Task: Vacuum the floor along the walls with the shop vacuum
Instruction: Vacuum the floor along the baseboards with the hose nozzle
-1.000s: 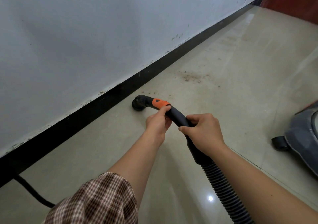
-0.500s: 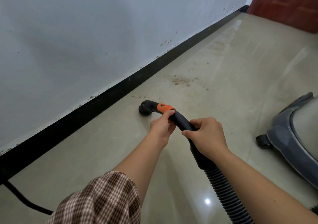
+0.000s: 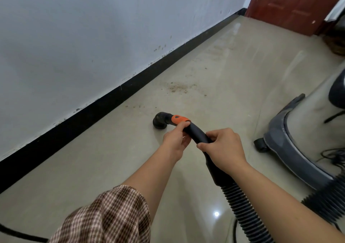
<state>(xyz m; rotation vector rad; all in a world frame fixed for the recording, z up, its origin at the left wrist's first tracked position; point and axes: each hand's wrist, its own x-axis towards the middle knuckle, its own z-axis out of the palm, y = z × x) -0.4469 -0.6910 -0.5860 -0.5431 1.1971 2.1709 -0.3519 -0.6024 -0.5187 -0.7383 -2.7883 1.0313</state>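
Observation:
Both hands hold the black curved handle of the vacuum hose [image 3: 197, 132]. My left hand [image 3: 175, 140] grips it just behind the orange collar [image 3: 179, 119]. My right hand [image 3: 222, 149] grips it further back, above the ribbed hose [image 3: 240, 211]. The round black nozzle [image 3: 160, 120] rests on the beige tiled floor [image 3: 233, 78], a short way out from the black baseboard [image 3: 104, 104]. A patch of brown dirt [image 3: 179, 87] lies beyond the nozzle. The grey shop vacuum [image 3: 298, 142] stands at the right on castors.
A white wall [image 3: 84, 37] runs along the left. A red-brown door [image 3: 295, 3] closes the far end. A black cable [image 3: 16, 233] crosses the floor at the bottom left, and more cable [image 3: 334, 155] lies beside the vacuum body.
The nozzle has slid away from the baseboard, out onto the open floor. The view has swung right, so more of the vacuum body and the door shows. Both hands keep their hold.

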